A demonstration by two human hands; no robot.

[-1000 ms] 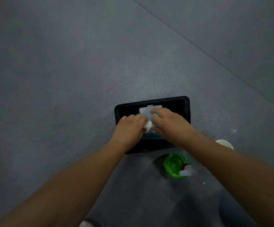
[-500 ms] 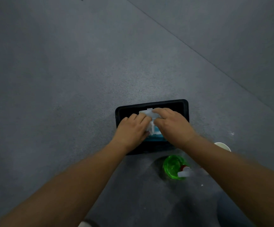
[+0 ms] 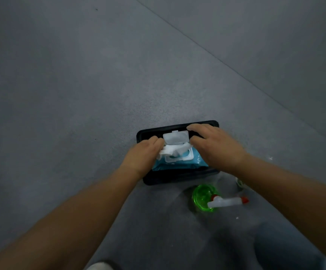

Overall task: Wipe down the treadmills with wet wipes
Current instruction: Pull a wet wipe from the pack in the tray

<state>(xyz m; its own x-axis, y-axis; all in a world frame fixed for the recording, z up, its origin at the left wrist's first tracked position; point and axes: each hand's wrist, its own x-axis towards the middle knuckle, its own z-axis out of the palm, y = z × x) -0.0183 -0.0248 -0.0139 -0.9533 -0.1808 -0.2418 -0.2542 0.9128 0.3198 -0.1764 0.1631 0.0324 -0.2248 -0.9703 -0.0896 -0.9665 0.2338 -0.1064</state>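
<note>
Left hand pinches a white wipe at the opening of the blue pack. Right hand, fingers loosely spread, rests on the pack. The pack lies in a black tray on grey floor.

Indoors, gym-like: wide grey matted floor with a seam, spray bottle and tray of wipes on it.

We saw a grey floor bearing a black tray, a green spray bottle just beside it.
</note>
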